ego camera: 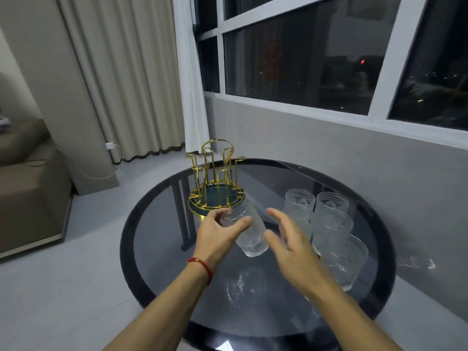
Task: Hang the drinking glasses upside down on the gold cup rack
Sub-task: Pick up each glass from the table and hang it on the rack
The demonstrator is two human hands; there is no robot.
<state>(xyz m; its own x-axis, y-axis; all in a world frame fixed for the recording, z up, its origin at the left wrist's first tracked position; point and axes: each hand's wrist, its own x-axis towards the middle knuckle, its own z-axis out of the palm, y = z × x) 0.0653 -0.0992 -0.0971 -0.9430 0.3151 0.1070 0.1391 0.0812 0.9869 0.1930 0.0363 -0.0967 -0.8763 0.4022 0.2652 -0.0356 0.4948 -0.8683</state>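
A gold wire cup rack with a dark green round base stands at the far left of the round dark glass table; no glass hangs on it. My left hand grips a ribbed clear glass, tilted in the air just in front of the rack. My right hand hovers close to the right of that glass, fingers spread, holding nothing. Several more ribbed glasses stand upright in a cluster on the right side of the table.
A grey wall and large dark window run behind the table on the right. Beige curtains hang at the back left. A brown sofa stands at the left on the light floor.
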